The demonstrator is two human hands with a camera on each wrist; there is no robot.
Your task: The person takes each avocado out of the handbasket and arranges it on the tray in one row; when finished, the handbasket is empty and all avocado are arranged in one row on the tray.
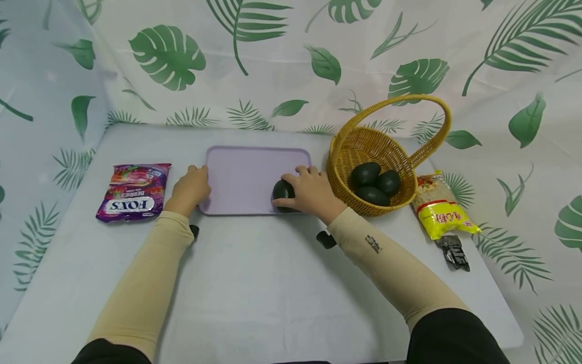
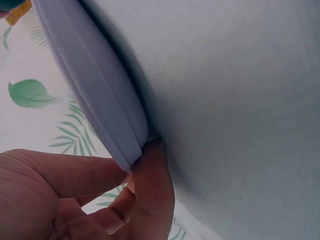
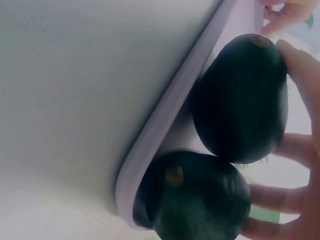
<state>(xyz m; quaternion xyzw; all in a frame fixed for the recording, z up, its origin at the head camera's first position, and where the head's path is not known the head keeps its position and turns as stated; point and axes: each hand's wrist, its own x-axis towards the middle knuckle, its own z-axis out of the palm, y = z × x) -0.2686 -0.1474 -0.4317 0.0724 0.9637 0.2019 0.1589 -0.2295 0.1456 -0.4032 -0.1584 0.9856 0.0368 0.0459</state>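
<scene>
A lilac tray lies on the white table. At its left edge my left hand pinches the rim between thumb and finger, as the left wrist view shows. Over the tray's right end, my right hand grips a dark green avocado, with the thumb on its near side. Seen from the right wrist, this avocado is at the tray's long side. A second avocado sits in the corner beside it, touching the fingers; in the head view the hand hides it.
Right of the tray stands a wicker basket with a tall handle, holding several avocados. Beyond it lie a yellow food bag and a small black packet. A purple candy bag is at the left.
</scene>
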